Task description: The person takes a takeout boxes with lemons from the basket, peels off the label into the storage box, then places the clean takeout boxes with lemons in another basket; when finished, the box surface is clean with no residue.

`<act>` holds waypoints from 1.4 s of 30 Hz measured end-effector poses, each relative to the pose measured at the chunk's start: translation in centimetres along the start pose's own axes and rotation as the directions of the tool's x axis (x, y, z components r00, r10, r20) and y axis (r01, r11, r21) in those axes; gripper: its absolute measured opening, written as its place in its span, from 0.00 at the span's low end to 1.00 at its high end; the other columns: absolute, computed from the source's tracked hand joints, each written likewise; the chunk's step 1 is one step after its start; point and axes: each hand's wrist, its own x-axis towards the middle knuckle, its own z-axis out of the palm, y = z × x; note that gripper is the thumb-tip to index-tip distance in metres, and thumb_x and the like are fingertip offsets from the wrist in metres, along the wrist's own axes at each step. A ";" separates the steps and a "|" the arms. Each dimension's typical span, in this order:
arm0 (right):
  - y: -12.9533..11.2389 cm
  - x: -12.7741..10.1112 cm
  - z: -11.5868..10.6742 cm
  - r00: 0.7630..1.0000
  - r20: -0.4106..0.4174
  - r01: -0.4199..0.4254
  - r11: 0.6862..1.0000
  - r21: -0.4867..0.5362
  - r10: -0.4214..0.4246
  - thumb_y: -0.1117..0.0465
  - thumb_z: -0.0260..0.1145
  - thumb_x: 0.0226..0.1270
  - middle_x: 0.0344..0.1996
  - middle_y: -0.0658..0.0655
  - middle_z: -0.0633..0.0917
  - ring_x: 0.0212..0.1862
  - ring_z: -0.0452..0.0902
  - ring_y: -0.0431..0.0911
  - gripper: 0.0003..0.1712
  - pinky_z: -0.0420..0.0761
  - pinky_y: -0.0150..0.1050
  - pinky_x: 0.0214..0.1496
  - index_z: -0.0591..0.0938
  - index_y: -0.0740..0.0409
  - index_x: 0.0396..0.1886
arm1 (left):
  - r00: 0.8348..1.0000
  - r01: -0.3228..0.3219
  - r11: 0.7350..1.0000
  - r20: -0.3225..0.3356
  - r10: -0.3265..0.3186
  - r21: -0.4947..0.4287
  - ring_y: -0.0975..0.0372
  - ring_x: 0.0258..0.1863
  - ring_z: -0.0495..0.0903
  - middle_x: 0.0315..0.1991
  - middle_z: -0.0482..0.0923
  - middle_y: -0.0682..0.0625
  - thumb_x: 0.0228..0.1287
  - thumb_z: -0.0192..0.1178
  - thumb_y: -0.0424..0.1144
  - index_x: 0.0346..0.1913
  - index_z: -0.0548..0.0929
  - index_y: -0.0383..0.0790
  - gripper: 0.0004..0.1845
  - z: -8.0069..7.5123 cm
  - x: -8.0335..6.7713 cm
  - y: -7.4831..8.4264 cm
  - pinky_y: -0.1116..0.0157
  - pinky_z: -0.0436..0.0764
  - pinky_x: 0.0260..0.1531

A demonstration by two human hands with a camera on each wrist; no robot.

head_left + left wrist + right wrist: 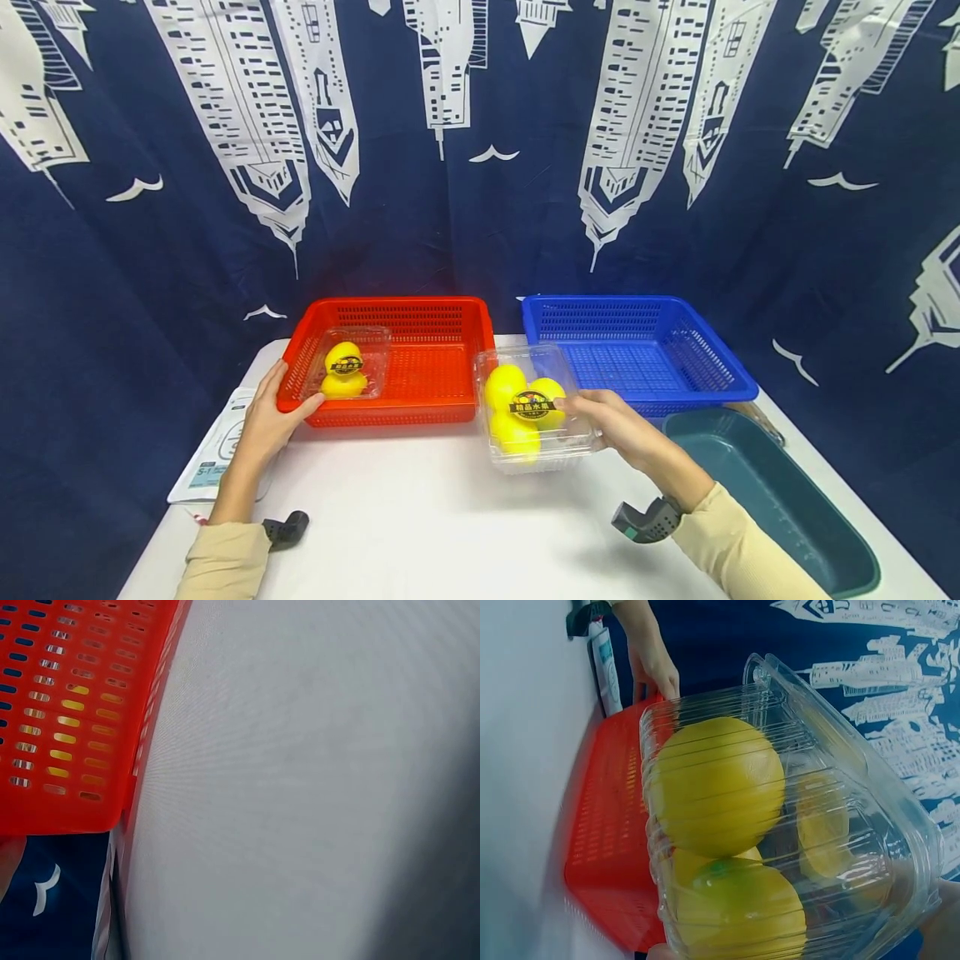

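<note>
My right hand (615,421) grips the right side of a clear plastic fruit box (558,367), held above the table between two baskets. Three round yellow fruits (513,433) show inside, and a dark label (531,406) is on its lid. Through the ribbed base in the right wrist view, a green spot marks one fruit (742,907). My left hand (270,417) holds the front left corner of the red basket (427,412), thumb at the front rim. Inside that basket lies another clear fruit box (378,358) with two yellow fruits (343,385) and a similar label.
A blue basket (630,400) stands at the back right. In front of it, a dark green tub (795,483) lies along the table's right edge. A white printed packet (225,442) lies at the left edge. Behind the white table (420,517) hangs a navy patterned curtain (450,233).
</note>
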 end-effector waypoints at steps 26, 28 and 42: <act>5.5 -3.6 3.0 0.996 0.089 0.012 0.987 0.159 -0.027 0.52 0.57 0.68 0.50 0.62 0.81 0.46 0.80 0.47 0.42 0.82 0.43 0.45 0.56 0.80 0.69 | 1.000 0.005 1.000 -0.001 -0.005 -0.008 0.39 0.75 0.49 0.79 0.43 0.39 0.59 0.63 0.59 0.78 0.45 0.40 0.54 0.2 -0.2 0.3 0.33 0.56 0.68; 6.0 -3.6 3.2 0.996 0.087 0.000 0.986 0.164 -0.014 0.52 0.57 0.67 0.52 0.64 0.80 0.47 0.80 0.47 0.43 0.82 0.43 0.46 0.55 0.79 0.69 | 1.000 0.005 1.000 0.001 -0.005 -0.011 0.39 0.75 0.49 0.79 0.42 0.39 0.59 0.63 0.59 0.78 0.44 0.40 0.54 0.2 -0.2 0.3 0.33 0.56 0.68; 9.4 -2.4 3.9 0.992 0.107 -0.088 0.986 0.140 0.073 0.49 0.59 0.68 0.52 0.67 0.80 0.48 0.79 0.49 0.47 0.81 0.50 0.53 0.52 0.79 0.70 | 1.000 -0.007 1.000 -0.001 0.007 -0.011 0.39 0.75 0.49 0.79 0.43 0.39 0.59 0.63 0.60 0.78 0.45 0.40 0.54 0.1 -0.2 0.2 0.32 0.55 0.68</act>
